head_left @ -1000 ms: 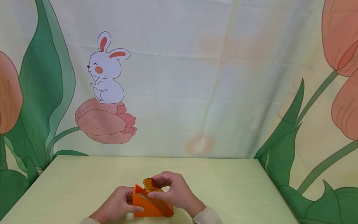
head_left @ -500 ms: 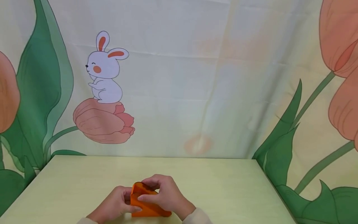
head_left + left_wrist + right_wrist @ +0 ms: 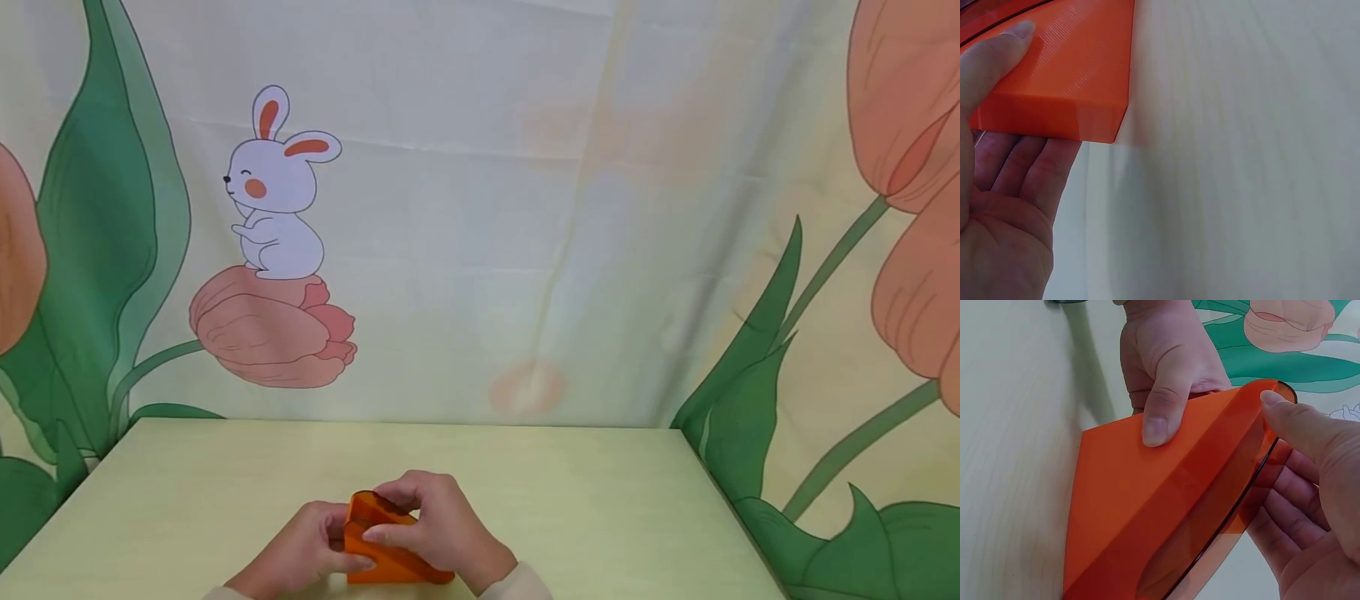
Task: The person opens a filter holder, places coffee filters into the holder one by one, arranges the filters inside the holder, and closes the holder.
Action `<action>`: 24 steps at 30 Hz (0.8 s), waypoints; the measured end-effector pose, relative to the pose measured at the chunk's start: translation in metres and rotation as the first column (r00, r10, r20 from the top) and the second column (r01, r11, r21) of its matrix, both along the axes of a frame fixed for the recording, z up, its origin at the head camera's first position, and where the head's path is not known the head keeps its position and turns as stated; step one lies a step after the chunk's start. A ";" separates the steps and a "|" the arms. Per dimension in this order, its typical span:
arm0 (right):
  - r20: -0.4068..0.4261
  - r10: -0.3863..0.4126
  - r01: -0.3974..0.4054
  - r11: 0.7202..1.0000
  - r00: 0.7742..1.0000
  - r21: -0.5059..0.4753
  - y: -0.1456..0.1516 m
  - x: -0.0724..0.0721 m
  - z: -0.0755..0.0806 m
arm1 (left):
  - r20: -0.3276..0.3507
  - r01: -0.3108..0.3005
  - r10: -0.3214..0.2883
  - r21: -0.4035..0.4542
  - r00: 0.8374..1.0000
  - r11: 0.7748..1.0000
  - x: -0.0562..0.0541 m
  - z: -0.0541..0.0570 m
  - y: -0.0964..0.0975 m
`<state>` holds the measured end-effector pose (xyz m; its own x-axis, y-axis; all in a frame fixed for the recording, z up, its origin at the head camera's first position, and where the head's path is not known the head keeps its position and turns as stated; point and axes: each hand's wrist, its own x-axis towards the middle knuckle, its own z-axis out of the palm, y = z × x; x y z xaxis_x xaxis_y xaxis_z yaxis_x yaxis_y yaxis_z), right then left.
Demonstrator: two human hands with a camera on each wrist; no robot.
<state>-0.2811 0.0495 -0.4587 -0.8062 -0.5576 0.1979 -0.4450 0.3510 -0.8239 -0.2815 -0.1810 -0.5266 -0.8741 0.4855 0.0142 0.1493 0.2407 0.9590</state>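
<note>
An orange wedge-shaped box [image 3: 386, 568] with a sloping top stands on the table near its front. Over that slope sits a see-through amber cover [image 3: 1216, 515] with a dark rim and a rounded end, flush along the box in the right wrist view. My left hand [image 3: 300, 546] grips the tall end of the box, thumb on the near face, fingers behind; its thumb [image 3: 997, 56] shows flat on the orange wall. My right hand [image 3: 442, 525] pinches the cover's upper end, thumb on the near side and fingers on the far side. The box's inside is hidden.
The pale wood-grain table [image 3: 585, 500] reaches back to a hanging cloth [image 3: 450, 275] printed with a rabbit, tulips and green leaves. Both forearms come in from the front in light sleeves [image 3: 517, 583].
The amber cover, raised above the box a second ago, has come down and left onto the sloping top with my right hand. My left hand keeps its grip on the box.
</note>
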 end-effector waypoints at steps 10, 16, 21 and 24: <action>-0.028 0.019 -0.019 1.000 0.999 -0.004 0.000 -0.002 0.000 | 0.009 0.004 -0.004 0.004 1.000 1.000 0.001 0.003 0.000; -0.060 0.018 -0.016 0.999 0.998 0.030 0.000 -0.004 0.002 | -0.018 -0.015 0.014 -0.047 1.000 0.999 -0.001 0.005 0.000; -0.034 0.013 -0.011 0.999 0.999 0.038 0.000 -0.001 0.004 | -0.002 -0.009 0.009 -0.051 1.000 0.999 -0.001 0.006 -0.001; -0.022 0.008 -0.007 0.999 1.000 0.050 0.001 0.000 0.005 | -0.004 -0.005 0.005 -0.052 1.000 0.999 -0.001 0.006 0.001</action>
<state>-0.2811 0.0509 -0.4532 -0.7977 -0.5733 0.1871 -0.4656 0.3882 -0.7953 -0.2823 -0.1804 -0.5202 -0.8767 0.4810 -0.0075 0.1514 0.2907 0.9447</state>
